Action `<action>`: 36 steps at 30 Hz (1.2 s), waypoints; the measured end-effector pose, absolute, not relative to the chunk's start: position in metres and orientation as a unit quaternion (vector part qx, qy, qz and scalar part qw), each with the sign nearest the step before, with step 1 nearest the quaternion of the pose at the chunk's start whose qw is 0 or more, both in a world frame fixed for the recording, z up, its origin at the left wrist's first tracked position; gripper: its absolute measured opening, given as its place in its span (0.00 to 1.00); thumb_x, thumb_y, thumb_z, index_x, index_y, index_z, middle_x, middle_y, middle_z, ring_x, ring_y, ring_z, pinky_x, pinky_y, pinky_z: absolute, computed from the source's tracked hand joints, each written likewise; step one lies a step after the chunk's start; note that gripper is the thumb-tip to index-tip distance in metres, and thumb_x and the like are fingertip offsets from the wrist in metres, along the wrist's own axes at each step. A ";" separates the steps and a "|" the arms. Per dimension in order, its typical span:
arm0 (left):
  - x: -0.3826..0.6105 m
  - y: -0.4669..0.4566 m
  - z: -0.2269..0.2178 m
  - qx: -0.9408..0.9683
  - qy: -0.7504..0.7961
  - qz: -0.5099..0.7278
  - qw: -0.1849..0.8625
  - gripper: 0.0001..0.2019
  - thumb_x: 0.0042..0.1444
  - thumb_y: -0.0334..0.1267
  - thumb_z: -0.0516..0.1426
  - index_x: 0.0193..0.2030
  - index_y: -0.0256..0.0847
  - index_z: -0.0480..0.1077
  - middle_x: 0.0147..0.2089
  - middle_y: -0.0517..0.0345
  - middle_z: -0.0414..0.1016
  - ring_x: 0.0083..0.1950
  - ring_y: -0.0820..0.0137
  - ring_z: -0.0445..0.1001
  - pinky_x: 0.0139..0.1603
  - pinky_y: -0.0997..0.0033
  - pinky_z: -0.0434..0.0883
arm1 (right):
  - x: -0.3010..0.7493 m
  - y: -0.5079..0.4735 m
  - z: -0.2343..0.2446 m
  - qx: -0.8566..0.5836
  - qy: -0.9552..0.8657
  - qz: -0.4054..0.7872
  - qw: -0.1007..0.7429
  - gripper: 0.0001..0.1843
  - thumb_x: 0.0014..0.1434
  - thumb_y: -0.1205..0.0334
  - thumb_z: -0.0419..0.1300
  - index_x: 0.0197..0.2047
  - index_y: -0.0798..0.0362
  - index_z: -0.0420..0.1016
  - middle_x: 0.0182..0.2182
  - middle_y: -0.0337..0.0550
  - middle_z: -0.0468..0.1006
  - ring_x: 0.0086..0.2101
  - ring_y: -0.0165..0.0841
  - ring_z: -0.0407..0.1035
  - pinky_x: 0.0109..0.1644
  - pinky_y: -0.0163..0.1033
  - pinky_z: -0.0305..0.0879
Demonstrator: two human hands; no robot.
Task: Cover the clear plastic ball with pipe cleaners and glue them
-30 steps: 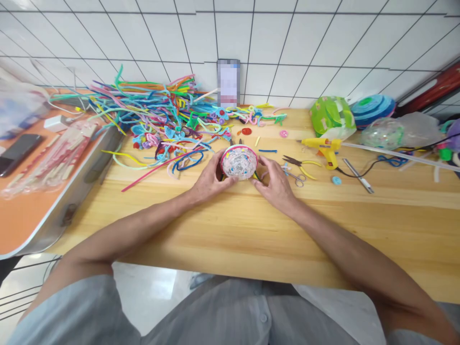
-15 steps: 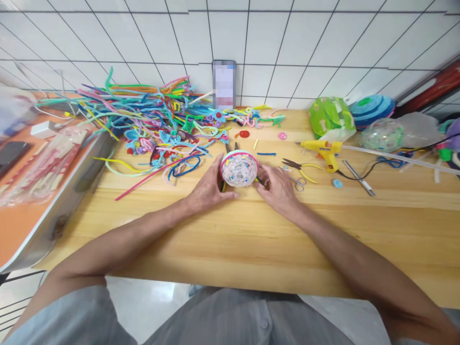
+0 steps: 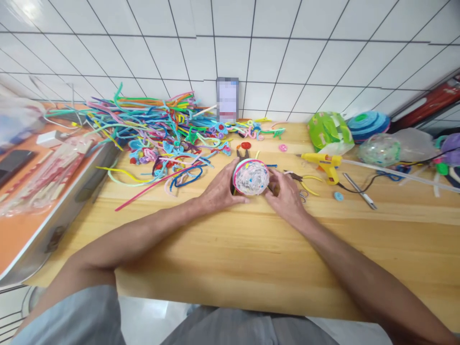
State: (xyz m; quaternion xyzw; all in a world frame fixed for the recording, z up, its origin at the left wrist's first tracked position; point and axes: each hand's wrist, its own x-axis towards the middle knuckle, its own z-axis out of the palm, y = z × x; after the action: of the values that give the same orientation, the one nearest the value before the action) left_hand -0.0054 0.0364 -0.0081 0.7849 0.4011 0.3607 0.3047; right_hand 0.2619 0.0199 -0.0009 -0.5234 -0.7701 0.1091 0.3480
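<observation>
A round, whitish, speckled ball-like piece [image 3: 252, 178] with a pink and mint band along its upper left edge is between my hands. My left hand [image 3: 224, 189] is curled around its left side, thumb stretched under the near edge. On the other side, my right hand [image 3: 287, 192] has bent fingers against the right edge. Behind the piece, the dark jaws of pliers [image 3: 243, 154] stick out; the rest of them is mostly hidden. Close to my right hand lie yellow-handled pliers [image 3: 311, 184] and small scissors [image 3: 304, 195], partly covered by the hand.
A heap of coloured pipe cleaners [image 3: 151, 124] covers the back left. A phone [image 3: 227, 99] leans against the tiled wall. To the right are a yellow glue gun [image 3: 325, 165], a craft knife [image 3: 359, 190], a green packet [image 3: 328, 132] and blue coils [image 3: 368, 125]. An orange tray [image 3: 21, 191] stands left.
Both hands and the round piece have shifted a little to the right, and the piece has turned slightly. The camera has tilted up, so everything sits lower in the picture.
</observation>
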 end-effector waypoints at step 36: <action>-0.005 0.038 -0.003 0.766 0.358 0.415 0.337 0.51 0.58 0.60 0.73 0.80 0.48 0.55 0.77 0.37 0.68 0.77 0.44 0.71 0.78 0.39 0.71 | 0.244 0.017 0.001 -0.427 -0.779 0.145 0.435 0.44 0.65 0.48 0.73 0.76 0.43 0.59 0.68 0.60 0.71 0.67 0.56 0.70 0.65 0.67 0.76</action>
State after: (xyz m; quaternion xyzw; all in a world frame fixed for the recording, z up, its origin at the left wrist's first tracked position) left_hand -0.0053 0.0381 -0.0026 0.7658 0.3579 0.4149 0.3366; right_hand 0.2435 0.0168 0.0011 -0.4268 -0.7793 0.1454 0.4352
